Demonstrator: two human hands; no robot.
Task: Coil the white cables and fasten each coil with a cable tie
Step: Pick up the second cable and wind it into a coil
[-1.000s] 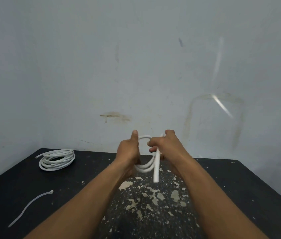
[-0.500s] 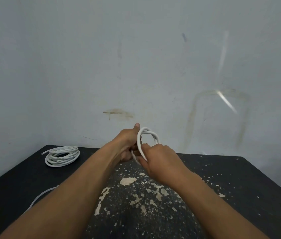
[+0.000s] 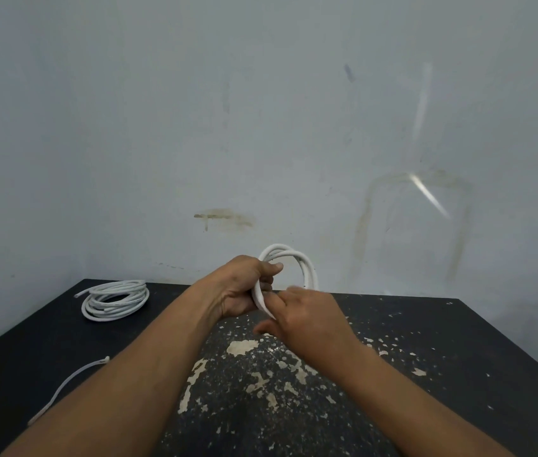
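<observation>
- A pale grey wall [image 3: 261, 127] is seen filling the upper half of the view, marked with a brown smear and faint stains.
- A black table [image 3: 479, 357] is spread out below it, its paint chipped away in pale flakes [image 3: 241, 346] in the middle, right under the hands.
- The left hand [image 3: 238, 291] is raised above the table, fingers curled tight. The left side of the held coil is wrapped in them, and the thumb is laid across the strands at the top.
- The right hand [image 3: 314, 319] is seen back-on just beside it, partly blurred. The coil's lower edge is covered by it, and the cable is lost behind its fingers. Whether those fingers are pinched on the cable or only touching it cannot be told.
- The held coil [image 3: 309, 270] of white cable is kept upright in the air, between the two hands. Its upper loop is shown clear above the knuckles against the wall, several turns bunched together.
- A second coil [image 3: 116, 300] of white cable is found lying flat near the table's far left corner, well apart from the hands, one loose end poking out to the left.
- A white cable tie [image 3: 69, 387] is left lying unfastened near the table's left edge, curved, beside the left forearm.
</observation>
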